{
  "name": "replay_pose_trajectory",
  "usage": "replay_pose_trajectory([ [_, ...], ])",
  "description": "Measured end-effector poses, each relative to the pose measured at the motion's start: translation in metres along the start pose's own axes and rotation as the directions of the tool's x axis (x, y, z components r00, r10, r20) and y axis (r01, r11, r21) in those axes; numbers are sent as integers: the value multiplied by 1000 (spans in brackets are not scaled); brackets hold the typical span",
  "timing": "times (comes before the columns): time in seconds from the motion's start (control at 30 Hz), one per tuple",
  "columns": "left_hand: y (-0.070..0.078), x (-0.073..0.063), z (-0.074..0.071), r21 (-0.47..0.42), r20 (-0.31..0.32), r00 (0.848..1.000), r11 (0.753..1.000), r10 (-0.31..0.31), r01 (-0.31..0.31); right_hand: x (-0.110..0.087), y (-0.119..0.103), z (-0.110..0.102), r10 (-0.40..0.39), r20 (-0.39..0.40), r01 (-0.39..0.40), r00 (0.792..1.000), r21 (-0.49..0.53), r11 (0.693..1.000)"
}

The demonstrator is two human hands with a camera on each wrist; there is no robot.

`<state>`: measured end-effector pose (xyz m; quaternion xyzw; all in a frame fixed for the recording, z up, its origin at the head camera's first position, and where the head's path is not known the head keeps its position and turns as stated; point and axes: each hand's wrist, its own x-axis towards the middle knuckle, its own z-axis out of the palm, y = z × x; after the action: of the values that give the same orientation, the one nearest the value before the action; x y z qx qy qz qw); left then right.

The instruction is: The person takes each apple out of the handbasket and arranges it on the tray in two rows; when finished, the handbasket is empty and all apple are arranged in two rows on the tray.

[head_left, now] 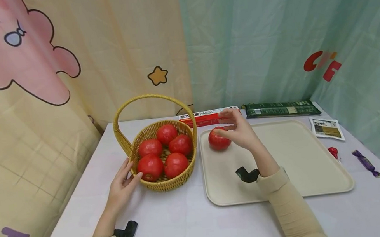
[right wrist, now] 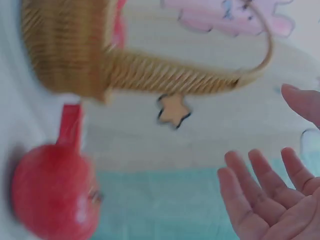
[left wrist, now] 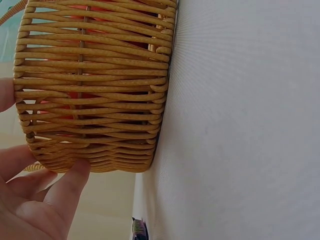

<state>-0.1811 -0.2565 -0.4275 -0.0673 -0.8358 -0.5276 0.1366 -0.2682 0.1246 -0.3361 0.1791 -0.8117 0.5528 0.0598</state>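
Note:
A yellow wicker basket [head_left: 169,185] with a tall hoop handle holds several round red fruits [head_left: 150,167] that look like pomegranates. My left hand [head_left: 122,187] grips the basket's left side, its thumb at the rim. In the left wrist view, that hand's fingers [left wrist: 75,182] rest against the woven wall. One more pomegranate [head_left: 218,140] sits on the beige tray [head_left: 286,162], near its back left corner. Above this fruit is my right hand [head_left: 242,128], fingers spread and slightly bent. The right wrist view shows a gap between that hand [right wrist: 275,200] and the fruit [right wrist: 55,192].
Behind the tray lie a red-and-white pasta box [head_left: 204,118] and a dark green packet [head_left: 282,109]. A small white sachet [head_left: 327,128], a red-wrapped piece [head_left: 333,151] and a purple-wrapped candy [head_left: 366,163] lie at the right. Printed curtains [head_left: 126,55] hang behind the white table [head_left: 174,229].

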Motion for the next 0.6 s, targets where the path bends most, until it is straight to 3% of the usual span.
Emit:
replay_pose_trajectory([
  [0.13, -2, 0, -1, 1, 1, 1000, 1000, 4, -4, -8, -25, 16, -133, 91, 119, 987, 143, 983],
  [0.27, -1, 0, 0, -7, 0, 1000, 1000, -3, 3, -9, -37, 43, -225, 212, 189, 951, 175, 966],
  [0.43, 1, 0, 0, -27, -4, 1000, 1000, -5, 5, -3, -34, 79, -211, 326, 164, 921, 166, 972],
  [0.6, 2, 0, 1, -25, -3, 1000, 1000, 0, 0, 9, -22, 106, -164, 439, 140, 884, 87, 986],
])
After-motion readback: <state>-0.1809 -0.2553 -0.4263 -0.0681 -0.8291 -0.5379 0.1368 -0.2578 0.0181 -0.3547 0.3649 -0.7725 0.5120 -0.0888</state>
